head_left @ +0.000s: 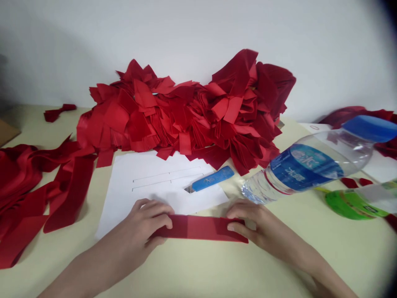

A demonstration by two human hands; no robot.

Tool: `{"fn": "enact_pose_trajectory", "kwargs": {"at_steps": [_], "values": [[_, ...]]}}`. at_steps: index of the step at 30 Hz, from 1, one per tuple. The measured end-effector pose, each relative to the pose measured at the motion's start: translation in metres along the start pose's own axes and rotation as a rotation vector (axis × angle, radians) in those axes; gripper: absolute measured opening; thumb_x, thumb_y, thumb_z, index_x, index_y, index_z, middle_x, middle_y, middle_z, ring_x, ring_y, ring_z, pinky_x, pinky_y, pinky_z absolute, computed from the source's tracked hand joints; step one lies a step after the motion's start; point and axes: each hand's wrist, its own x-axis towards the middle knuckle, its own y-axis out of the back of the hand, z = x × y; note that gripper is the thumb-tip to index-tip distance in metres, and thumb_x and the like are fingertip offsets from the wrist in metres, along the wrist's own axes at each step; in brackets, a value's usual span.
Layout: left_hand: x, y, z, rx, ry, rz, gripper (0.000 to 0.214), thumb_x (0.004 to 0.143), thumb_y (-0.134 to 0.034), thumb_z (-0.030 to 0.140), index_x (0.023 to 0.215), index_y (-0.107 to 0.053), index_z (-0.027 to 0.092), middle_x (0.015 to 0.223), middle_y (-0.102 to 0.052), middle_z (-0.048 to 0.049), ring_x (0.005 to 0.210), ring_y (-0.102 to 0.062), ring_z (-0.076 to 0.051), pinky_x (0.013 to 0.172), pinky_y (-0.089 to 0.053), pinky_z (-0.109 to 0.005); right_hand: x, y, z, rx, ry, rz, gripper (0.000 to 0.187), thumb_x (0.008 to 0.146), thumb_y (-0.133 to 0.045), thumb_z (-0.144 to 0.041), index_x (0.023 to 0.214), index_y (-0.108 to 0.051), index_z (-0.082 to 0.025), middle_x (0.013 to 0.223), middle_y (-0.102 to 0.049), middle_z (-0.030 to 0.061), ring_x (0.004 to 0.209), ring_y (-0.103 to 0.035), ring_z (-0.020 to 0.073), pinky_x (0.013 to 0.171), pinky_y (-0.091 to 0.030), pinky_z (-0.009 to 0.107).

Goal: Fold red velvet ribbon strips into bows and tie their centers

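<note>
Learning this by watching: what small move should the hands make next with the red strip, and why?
Probably slide the strip up onto the paper, over its drawn lines. The left hand and right hand both hold it just below those lines, and the blue knife lies beside them.

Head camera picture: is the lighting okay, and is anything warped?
In the head view, lighting is soft, with a dim shadow on the white wall at left; the clear plastic bottle with blue cap looks stretched toward the right edge, where corners darken.

Bright, even light — soft shadows, dark fisheye-bowed corners
</note>
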Motion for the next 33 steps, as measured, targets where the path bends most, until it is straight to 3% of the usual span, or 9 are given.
{"fn": "enact_pose_trajectory", "kwargs": {"at_steps": [5, 11, 17, 22, 33], "values": [[0.000, 0.004, 0.009, 0.029, -0.011, 0.007, 0.022, 0.082, -0.049, 0.008, 0.090, -0.061, 0.024, 0.114, -0.061, -0.0020, 0.107, -0.051, -0.023, 0.090, -0.041, -0.039, -0.001, 0.001, 0.003, -0.018, -0.001, 0.004, 0.016, 0.088, -0.051, -0.029, 0.081, -0.064, -0.022, 0.086, -0.062, 0.0037, 0.080, -0.057, 0.0172, 0.071, -0.045, 0.029], [-0.001, -0.004, -0.001, 0.022, -0.040, 0.041, 0.019, 0.082, -0.052, 0.013, 0.092, -0.063, 0.025, 0.112, -0.062, -0.0027, 0.105, -0.053, -0.024, 0.088, -0.043, -0.039, 0.002, 0.001, -0.007, 0.073, -0.014, 0.009, 0.021, 0.089, -0.050, -0.032, 0.077, -0.063, -0.020, 0.083, -0.061, 0.0033, 0.079, -0.056, 0.0162, 0.071, -0.044, 0.029], [0.000, -0.002, 0.003, 0.011, -0.035, 0.068, 0.021, 0.083, -0.050, 0.012, 0.094, -0.063, 0.025, 0.112, -0.062, -0.0018, 0.104, -0.054, -0.023, 0.090, -0.042, -0.039, 0.026, -0.030, -0.036, 0.232, -0.053, 0.039, 0.008, 0.082, -0.059, -0.022, 0.083, -0.067, -0.022, 0.084, -0.066, -0.0007, 0.078, -0.059, 0.0137, 0.072, -0.044, 0.025], [0.000, -0.005, 0.001, -0.001, -0.043, 0.040, 0.021, 0.083, -0.051, 0.012, 0.096, -0.061, 0.025, 0.109, -0.064, -0.0017, 0.102, -0.055, -0.023, 0.090, -0.041, -0.039, 0.046, -0.055, -0.050, 0.160, -0.103, 0.051, 0.011, 0.078, -0.059, -0.013, 0.085, -0.063, -0.021, 0.075, -0.066, -0.0021, 0.072, -0.059, 0.0128, 0.065, -0.042, 0.023], [0.001, -0.002, 0.006, -0.025, -0.006, 0.038, 0.023, 0.079, -0.051, 0.006, 0.094, -0.058, 0.023, 0.104, -0.065, -0.0019, 0.096, -0.057, -0.022, 0.087, -0.042, -0.040, 0.051, -0.061, -0.050, 0.050, -0.060, 0.055, 0.009, 0.079, -0.056, -0.012, 0.078, -0.060, -0.019, 0.076, -0.065, -0.0023, 0.070, -0.057, 0.0123, 0.065, -0.040, 0.023]]}}
